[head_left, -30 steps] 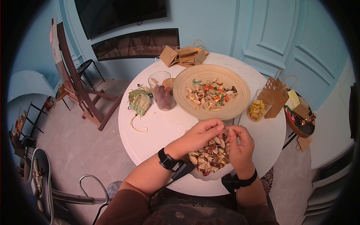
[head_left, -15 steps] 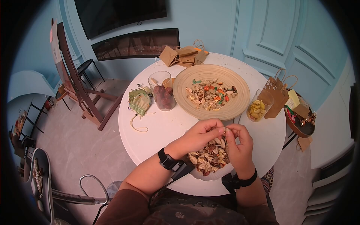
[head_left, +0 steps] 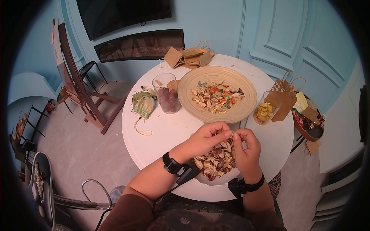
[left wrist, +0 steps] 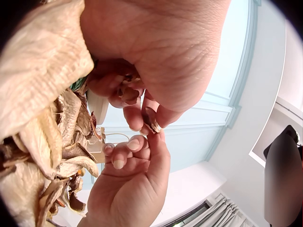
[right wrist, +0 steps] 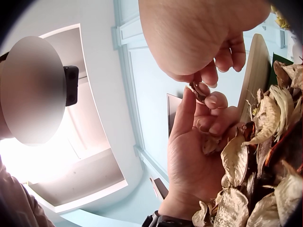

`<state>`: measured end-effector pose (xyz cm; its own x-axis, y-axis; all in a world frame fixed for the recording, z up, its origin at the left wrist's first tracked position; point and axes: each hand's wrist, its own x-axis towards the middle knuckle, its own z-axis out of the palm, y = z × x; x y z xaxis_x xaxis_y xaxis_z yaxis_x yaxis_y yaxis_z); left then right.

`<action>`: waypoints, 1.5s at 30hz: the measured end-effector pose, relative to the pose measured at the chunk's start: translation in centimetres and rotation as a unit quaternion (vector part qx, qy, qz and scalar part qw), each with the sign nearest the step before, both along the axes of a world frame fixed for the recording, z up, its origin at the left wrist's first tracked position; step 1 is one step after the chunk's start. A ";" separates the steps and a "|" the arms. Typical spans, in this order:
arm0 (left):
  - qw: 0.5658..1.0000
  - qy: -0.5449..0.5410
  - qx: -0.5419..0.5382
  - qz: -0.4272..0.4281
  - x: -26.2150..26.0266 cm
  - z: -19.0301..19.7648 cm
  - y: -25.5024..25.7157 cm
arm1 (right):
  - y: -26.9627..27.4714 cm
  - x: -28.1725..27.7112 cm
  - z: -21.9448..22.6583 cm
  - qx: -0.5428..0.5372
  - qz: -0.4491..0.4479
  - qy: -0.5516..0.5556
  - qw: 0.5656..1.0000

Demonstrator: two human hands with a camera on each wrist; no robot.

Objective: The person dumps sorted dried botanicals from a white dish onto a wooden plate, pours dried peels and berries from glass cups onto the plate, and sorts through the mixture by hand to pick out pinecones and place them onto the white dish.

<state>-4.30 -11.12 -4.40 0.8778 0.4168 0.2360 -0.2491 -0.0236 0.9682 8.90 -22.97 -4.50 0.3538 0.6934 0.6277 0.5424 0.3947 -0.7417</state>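
Above a pile of dried seed husks (head_left: 216, 159) in a pale bowl (head_left: 228, 178), both hands meet at the fingertips. A small brown dried husk (left wrist: 151, 119) is between them. My left hand (head_left: 202, 141) pinches it with thumb and forefinger. Its other fingers curl over more husk pieces (right wrist: 209, 143) in the palm. From the other side, my right hand (head_left: 248, 154) pinches the same husk by its end, as the right wrist view also shows at the husk (right wrist: 198, 92). The right hand's remaining fingers are bent loosely.
Beyond the hands lies a wide wooden plate (head_left: 189, 104) of mixed dried pieces. A clear cup (head_left: 168, 98) with dark red fruit and a green pouch (head_left: 144, 104) stand left. A cup of yellow pieces (head_left: 264, 113) and a paper bag (head_left: 283, 101) stand right; more bags (head_left: 189, 57) lie behind.
The fingertips of both hands have shifted slightly around the small husk, and the right hand moved a little and came back. The things on the table have stayed put.
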 end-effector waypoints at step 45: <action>0.999 0.035 0.041 0.008 0.1 -0.7 0.3 | 0.1 0.2 -0.1 -0.042 0.043 -0.014 0.998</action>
